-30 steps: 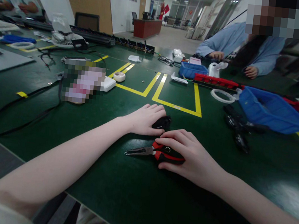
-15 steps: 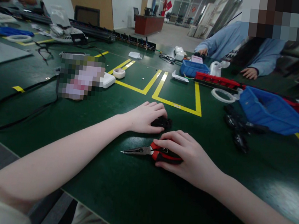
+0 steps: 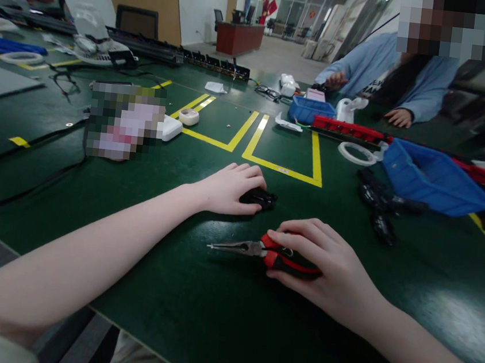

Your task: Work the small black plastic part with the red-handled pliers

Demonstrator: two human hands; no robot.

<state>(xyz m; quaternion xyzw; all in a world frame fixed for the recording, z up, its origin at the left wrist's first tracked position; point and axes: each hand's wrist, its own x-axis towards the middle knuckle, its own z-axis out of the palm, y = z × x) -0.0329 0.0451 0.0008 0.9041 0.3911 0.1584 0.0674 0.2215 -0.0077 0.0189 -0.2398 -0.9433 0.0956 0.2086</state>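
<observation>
My left hand (image 3: 233, 189) is curled round a small black part (image 3: 263, 199) on the green table (image 3: 164, 266); the fingers cover much of it, and its exact kind does not show. Nearer to me, my right hand (image 3: 318, 259) grips long-nose pliers (image 3: 256, 250) by their red and black handles. The jaws point left, and a thin pale tip shows at their end. To the right, several shiny black pieces (image 3: 384, 211) lie in a loose heap beside a blue bin (image 3: 436, 179).
Yellow tape outlines (image 3: 282, 168) mark the table ahead. A tape roll (image 3: 188, 116), a white box (image 3: 170, 129) and a black strap (image 3: 33, 148) lie left. Beyond a red strip (image 3: 347, 129) and a smaller blue bin (image 3: 310, 111), a person in a blue sleeve (image 3: 359, 61) sits across.
My right hand has moved right with the pliers, farther from my left hand. My left hand stays on the black part. The other person's hand has risen slightly.
</observation>
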